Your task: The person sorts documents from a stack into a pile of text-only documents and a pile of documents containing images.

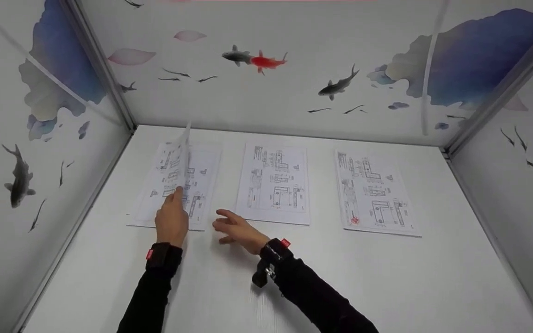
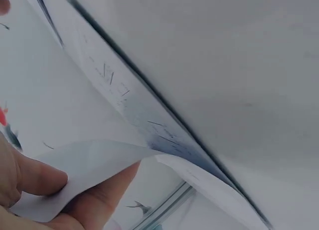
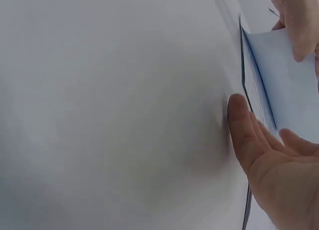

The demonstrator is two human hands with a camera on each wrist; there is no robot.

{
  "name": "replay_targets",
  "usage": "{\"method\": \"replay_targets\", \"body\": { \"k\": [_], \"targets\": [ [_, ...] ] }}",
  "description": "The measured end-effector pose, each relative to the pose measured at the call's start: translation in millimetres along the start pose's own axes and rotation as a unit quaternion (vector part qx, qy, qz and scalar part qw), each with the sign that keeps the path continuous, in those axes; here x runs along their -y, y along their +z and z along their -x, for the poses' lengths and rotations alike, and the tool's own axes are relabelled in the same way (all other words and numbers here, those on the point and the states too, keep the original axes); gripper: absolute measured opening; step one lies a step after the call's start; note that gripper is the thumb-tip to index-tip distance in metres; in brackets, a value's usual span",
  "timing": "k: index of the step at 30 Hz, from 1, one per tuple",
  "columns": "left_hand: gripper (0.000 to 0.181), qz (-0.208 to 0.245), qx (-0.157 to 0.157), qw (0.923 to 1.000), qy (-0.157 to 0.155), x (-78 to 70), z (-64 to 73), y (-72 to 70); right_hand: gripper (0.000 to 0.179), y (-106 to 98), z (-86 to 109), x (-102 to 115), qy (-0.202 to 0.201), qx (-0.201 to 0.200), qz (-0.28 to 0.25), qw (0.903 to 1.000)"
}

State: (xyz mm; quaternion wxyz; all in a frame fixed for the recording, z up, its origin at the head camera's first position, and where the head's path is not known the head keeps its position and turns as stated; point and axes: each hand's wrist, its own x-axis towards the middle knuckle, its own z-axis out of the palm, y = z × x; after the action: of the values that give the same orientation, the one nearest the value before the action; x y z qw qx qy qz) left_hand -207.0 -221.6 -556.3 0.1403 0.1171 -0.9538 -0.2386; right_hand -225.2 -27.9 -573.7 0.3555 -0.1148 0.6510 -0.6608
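Note:
On the left of the table lies a stack of printed drawing sheets [image 1: 206,185]. My left hand [image 1: 172,222] pinches one lifted sheet [image 1: 184,157] between thumb and fingers; the left wrist view shows this paper [image 2: 109,163] bending up from the stack. Just right of that stack, my right hand [image 1: 238,231] hovers over the table with fingers spread, holding nothing. Its fingers [image 3: 241,125] look relaxed in the right wrist view. Beside it is the middle stack of drawings [image 1: 275,185], which the hand does not grip.
A third stack of drawings [image 1: 377,194], with a red mark near its lower left corner, lies on the right of the white table [image 1: 387,286]. White walls [image 1: 266,101] painted with fish enclose the table at the back and both sides.

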Motion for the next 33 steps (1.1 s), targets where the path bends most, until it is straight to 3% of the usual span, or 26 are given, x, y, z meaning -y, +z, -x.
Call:
{"method": "replay_targets", "body": {
  "k": [3, 6, 10, 14, 17, 20, 22, 25, 33],
  "targets": [
    [0.047, 0.028, 0.024, 0.9993, 0.003, -7.7, 1.9, 0.9, 0.074, 7.5, -4.2, 1.7, 0.013, -0.015, -0.051, 0.9985],
    [0.044, 0.07, 0.073, 0.9949, -0.004, -7.9, -0.3, 1.7, 0.076, 11.0, -7.9, 4.2, 0.022, -0.032, -0.086, 0.9955],
    [0.061, 0.103, 0.12, 0.987, -0.028, 1.8, -4.5, -0.5, 0.072, 12.5, -9.3, 5.2, 0.028, -0.044, -0.093, 0.9943],
    [0.052, 0.043, 0.065, 0.9958, -0.049, 20.7, -16.3, -8.1, 0.073, 14.9, -9.7, 3.8, 0.025, -0.049, -0.067, 0.9962],
    [0.049, -0.023, 0.028, 0.9941, -0.102, 37.9, -25.8, -14.3, 0.076, 19.5, -8.7, 3.3, 0.032, -0.048, -0.033, 0.9978],
    [0.055, -0.047, 0.058, 0.9822, -0.172, 48.5, -30.3, -17.3, 0.079, 23.5, -5.5, 4.3, 0.042, -0.033, -0.001, 0.9986],
    [0.056, -0.052, 0.087, 0.975, -0.198, 52.2, -31.7, -17.0, 0.08, 24.5, -3.2, 5.2, 0.044, -0.021, 0.011, 0.9988],
    [0.057, -0.056, 0.106, 0.9688, -0.217, 53.8, -33.0, -16.8, 0.077, 24.9, -0.4, 7.6, 0.04, 0.002, 0.022, 0.999],
    [0.074, -0.056, 0.124, 0.9623, -0.236, 54.5, -38.5, -24.1, 0.072, 21.6, 4.5, 11.5, 0.05, 0.029, 0.035, 0.9977]
  ]
}}
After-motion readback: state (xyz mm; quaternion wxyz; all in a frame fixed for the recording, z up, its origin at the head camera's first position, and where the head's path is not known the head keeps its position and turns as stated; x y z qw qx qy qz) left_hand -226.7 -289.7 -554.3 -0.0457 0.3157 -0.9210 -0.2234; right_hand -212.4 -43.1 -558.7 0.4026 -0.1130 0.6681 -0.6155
